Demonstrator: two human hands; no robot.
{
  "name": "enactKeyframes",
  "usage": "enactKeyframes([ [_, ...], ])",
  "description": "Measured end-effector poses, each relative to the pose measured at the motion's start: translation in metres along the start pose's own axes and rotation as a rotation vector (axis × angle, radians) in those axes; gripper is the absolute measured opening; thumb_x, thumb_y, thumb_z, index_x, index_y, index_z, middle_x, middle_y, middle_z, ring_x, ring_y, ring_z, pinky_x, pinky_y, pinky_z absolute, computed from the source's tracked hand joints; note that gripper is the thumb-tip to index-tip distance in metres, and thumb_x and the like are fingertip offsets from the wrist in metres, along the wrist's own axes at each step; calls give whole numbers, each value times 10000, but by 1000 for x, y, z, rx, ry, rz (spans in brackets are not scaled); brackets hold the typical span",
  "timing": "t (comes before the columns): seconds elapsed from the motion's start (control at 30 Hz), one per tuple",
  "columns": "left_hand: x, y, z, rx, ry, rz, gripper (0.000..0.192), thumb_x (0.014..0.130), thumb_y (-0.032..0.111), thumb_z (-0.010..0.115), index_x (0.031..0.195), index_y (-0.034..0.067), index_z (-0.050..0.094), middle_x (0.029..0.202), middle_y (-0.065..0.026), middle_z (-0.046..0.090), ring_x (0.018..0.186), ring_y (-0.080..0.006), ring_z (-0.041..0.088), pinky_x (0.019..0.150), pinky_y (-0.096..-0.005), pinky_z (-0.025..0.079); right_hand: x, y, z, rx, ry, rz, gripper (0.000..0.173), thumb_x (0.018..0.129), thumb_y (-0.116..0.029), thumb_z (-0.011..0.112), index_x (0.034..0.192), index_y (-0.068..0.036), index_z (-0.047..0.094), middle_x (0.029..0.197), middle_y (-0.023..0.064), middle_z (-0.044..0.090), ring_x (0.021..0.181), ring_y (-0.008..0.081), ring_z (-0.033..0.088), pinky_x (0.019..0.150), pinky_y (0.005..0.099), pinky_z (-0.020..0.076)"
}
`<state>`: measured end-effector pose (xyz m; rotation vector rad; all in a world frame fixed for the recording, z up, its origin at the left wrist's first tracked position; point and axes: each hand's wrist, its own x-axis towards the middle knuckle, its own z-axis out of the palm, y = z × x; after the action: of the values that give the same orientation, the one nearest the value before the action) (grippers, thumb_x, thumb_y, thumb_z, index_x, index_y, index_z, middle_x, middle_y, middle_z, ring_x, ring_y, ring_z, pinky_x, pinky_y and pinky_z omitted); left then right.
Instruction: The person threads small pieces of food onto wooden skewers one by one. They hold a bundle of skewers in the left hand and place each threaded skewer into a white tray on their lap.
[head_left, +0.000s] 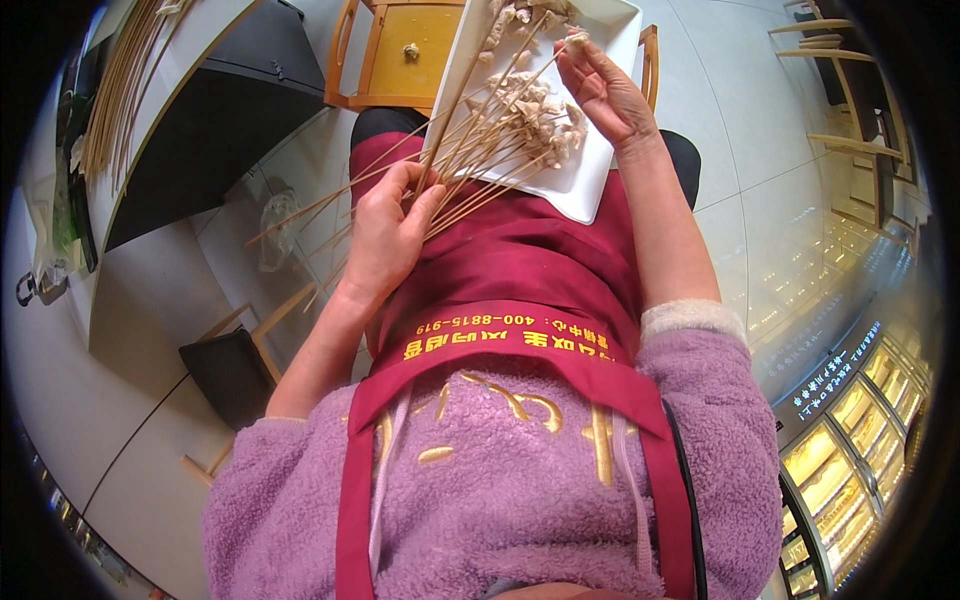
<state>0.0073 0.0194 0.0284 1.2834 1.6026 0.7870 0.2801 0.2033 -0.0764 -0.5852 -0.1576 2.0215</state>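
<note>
My left hand (391, 229) grips thin bamboo skewers (491, 139) that fan out over my lap, their bare ends pointing down to the left. At the far ends of several skewers sit pale, crumpled food pieces (529, 105), perhaps meat or offal. They lie over a white rectangular tray (596, 161) resting on my thighs. More loose pieces (517, 16) lie at the tray's far end. Above the tray's right side, my right hand (606, 94) pinches one piece (576, 39) between thumb and fingers at a skewer's tip.
Beyond my knees stands a wooden chair (386, 71) with one food scrap (410, 51) on its yellow seat. At left, a table (180, 71) bears many bamboo skewers (131, 90). A clear plastic bag (279, 229) is below it. Lit glass-door cabinets (847, 465) are at right.
</note>
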Motion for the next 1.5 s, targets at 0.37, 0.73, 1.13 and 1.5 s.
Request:
enactKeyframes([
  [0.37,-4,1,-1,-77,3,-9,100,983,83,629,1037,3,603,801,35,569,607,-11,470,527,-191,378,-10,-9,-2,-201,-76,-35,259,920,-45,716,1167,-1,648,1050,126,667,961,195,636,853,288,552],
  [0.73,-6,5,-3,-119,-7,-54,128,970,76,649,1040,-23,609,877,-44,659,758,-61,576,669,-237,482,-17,-13,0,-294,-129,-112,382,907,-237,749,1221,-47,644,1104,111,694,1011,220,655,949,398,552],
  [1.13,-8,7,-2,-114,-35,-50,132,969,83,657,1036,-20,608,854,-54,665,753,-69,596,663,-247,491,-18,-16,-4,-282,-194,-67,472,944,-348,701,1295,-54,584,1076,92,689,890,166,636,890,362,532],
  [1.5,-9,3,0,-69,-53,-44,126,950,83,673,1004,-14,613,841,-92,672,721,-115,626,661,-274,505,-27,-23,9,-368,-149,-35,483,1054,-305,541,1422,-4,456,1111,112,636,774,88,528,706,230,483],
])
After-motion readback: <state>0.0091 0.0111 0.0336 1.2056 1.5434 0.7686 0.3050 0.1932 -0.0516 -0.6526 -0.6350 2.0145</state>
